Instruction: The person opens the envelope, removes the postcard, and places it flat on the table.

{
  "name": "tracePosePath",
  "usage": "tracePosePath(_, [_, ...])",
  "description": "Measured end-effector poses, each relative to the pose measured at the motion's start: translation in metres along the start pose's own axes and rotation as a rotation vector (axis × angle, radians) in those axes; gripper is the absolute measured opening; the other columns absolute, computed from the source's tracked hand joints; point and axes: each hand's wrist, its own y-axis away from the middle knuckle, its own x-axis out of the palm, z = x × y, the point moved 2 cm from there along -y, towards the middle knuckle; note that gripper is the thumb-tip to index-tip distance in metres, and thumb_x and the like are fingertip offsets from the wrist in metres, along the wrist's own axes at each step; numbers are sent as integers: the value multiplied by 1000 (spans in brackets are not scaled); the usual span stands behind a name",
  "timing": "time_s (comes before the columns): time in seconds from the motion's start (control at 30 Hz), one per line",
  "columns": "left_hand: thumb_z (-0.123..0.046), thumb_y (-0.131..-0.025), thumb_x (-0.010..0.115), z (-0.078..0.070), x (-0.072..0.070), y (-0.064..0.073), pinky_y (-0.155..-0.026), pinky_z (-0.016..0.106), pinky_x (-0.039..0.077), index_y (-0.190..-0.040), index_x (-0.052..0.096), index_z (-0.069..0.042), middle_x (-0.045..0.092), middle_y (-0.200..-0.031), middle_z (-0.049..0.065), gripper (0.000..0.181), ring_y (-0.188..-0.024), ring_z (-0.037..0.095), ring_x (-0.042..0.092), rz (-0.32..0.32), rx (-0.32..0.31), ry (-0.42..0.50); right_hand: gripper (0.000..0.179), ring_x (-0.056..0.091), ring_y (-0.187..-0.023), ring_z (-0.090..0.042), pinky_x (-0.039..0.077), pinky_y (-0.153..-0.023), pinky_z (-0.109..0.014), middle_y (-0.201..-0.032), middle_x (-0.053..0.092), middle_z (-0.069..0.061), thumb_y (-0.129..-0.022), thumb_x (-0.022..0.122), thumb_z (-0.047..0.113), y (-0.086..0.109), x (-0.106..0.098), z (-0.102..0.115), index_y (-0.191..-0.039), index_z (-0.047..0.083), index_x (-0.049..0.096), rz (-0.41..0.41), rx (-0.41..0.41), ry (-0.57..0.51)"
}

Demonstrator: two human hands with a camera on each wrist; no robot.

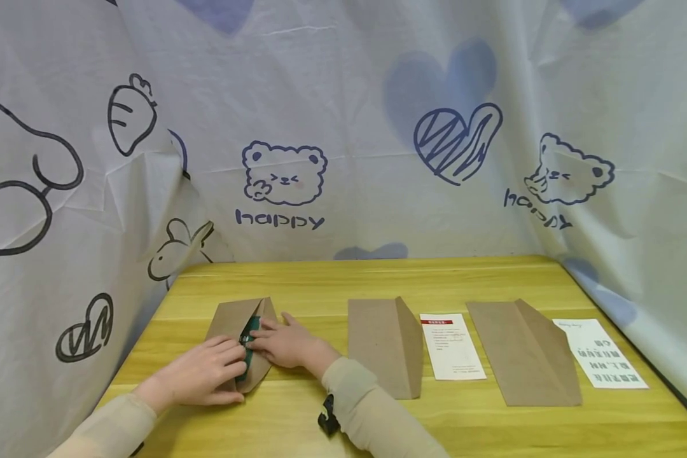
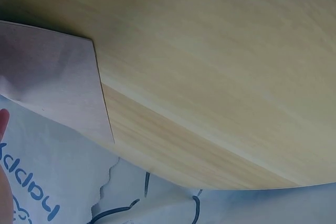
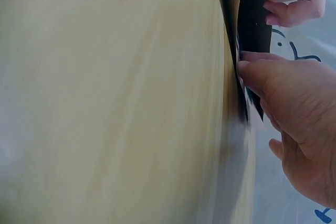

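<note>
A brown paper envelope (image 1: 231, 316) lies at the left of the table with its flap raised, and a dark green card (image 1: 249, 364) shows in its opening. My left hand (image 1: 203, 372) rests across the envelope's left side, fingertips pressing at the card and the thumb lying apart. From the other side, my right hand (image 1: 291, 343) pinches the card between thumb and fingers. In the right wrist view, the right thumb and forefinger meet at the dark card (image 3: 254, 24) beside the paper edge. The card's lower part is hidden inside the envelope.
Two more brown envelopes (image 1: 373, 346) (image 1: 518, 356) lie to the right. Beside the middle one is a white card with a red band (image 1: 455, 350); a white card with grey print (image 1: 598, 350) lies at the far right. Printed cloth (image 1: 366, 184) encloses the wooden table (image 1: 298, 426).
</note>
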Motion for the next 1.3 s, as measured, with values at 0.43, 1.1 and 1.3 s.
tracePosePath(0.43, [-59, -80, 71, -2, 0, 0, -82, 37, 49, -87, 61, -23, 55, -94, -7, 38, -87, 12, 52, 24, -2, -13, 39, 26, -148, -12, 24, -120, -49, -154, 37, 16, -104, 40, 40, 6, 4, -8, -143, 38, 46, -56, 36, -20])
tracePosePath(1.1, [-56, -83, 70, -5, 2, 0, -76, 34, 48, -86, 59, -24, 52, -92, -9, 33, -85, 10, 49, 66, -23, 8, 26, 47, -137, -16, 36, -114, -45, -136, 60, 8, -102, 49, 38, 16, 3, -21, -121, 26, 63, -144, 91, -89])
tracePosePath(1.3, [-55, -83, 70, -5, 2, -1, -72, 32, 44, -86, 58, -25, 51, -90, -9, 32, -81, 9, 46, 58, -19, 16, 23, 53, -130, -15, 39, -112, -44, -124, 66, 9, -100, 51, 38, 17, -2, -23, -112, 26, 67, -156, 97, -72])
